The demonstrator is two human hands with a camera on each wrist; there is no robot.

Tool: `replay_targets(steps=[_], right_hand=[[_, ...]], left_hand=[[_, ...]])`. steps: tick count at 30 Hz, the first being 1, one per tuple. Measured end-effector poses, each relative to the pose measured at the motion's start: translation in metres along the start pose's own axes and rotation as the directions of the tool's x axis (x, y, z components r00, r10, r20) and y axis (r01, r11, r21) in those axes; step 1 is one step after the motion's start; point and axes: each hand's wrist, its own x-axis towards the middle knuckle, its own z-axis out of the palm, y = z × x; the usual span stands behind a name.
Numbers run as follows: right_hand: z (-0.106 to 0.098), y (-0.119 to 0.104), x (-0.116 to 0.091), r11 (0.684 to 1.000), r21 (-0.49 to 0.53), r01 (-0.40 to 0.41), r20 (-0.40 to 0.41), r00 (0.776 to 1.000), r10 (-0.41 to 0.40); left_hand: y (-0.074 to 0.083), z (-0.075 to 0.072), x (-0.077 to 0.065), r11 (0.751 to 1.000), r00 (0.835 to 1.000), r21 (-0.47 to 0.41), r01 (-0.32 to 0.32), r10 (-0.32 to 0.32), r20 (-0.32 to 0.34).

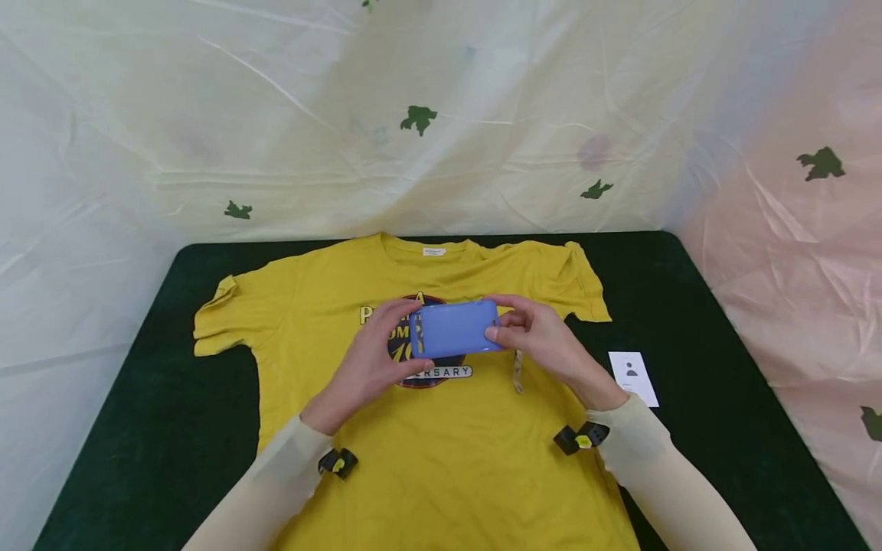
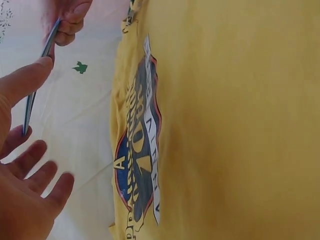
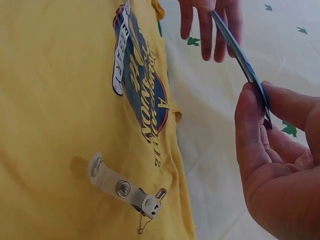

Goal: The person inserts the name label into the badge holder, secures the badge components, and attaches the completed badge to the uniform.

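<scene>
1. We are treating the head view as a clock face centred on the blue card holder (image 1: 458, 329), which we are holding lengthwise above the yellow T-shirt (image 1: 441, 467), apart from the cloth
2. With the left hand (image 1: 375, 352), at about half past eight, we are pinching one end of the holder between thumb and forefinger, while the other fingers are standing spread
3. With the right hand (image 1: 534, 337), at three o'clock, we are pinching the opposite end between thumb and fingers
4. At four o'clock the clip strap (image 3: 107, 180) is lying on the shirt; farther out, between three and four, the white card (image 1: 630, 379) is lying on the dark green table (image 1: 151, 428)
5. We are judging this step to be handling the holder by itself, since neither strap nor card is showing any join to it; whether anything is sitting inside, we cannot tell
6. We are guessing that the next move is calling for one steady pinch on the holder, so the other hand is free for strap or card
</scene>
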Motion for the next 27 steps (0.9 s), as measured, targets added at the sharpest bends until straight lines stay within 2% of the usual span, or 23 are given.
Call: replay_targets(steps=[5, 9, 17, 27], right_hand=[[0.0018, 0.0011, 0.0006, 1.000, -0.004, 0.013, -0.006, 1.000, -0.013], [0.0024, 0.0033, 0.0009, 1.000, -0.030, 0.009, -0.024, 1.000, -0.010], [0.0057, -0.0007, -0.0033, 0.995, -0.087, -0.042, -0.091, 0.995, 0.034], [0.0030, 0.0014, -0.0063, 0.998, -0.026, -0.055, -0.090, 0.995, 0.052]], left_hand=[[-0.0038, -0.0009, 0.0005, 0.995, 0.997, 0.063, -0.074, 0.076, -0.029], [-0.0045, -0.0018, -0.0005, 0.988, 0.992, 0.112, -0.108, 0.114, -0.046], [-0.0064, -0.0032, -0.0023, 0.970, 0.980, 0.176, -0.168, 0.184, -0.077], [-0.0086, -0.0015, -0.0039, 0.951, 0.962, 0.206, -0.229, 0.253, -0.100]])
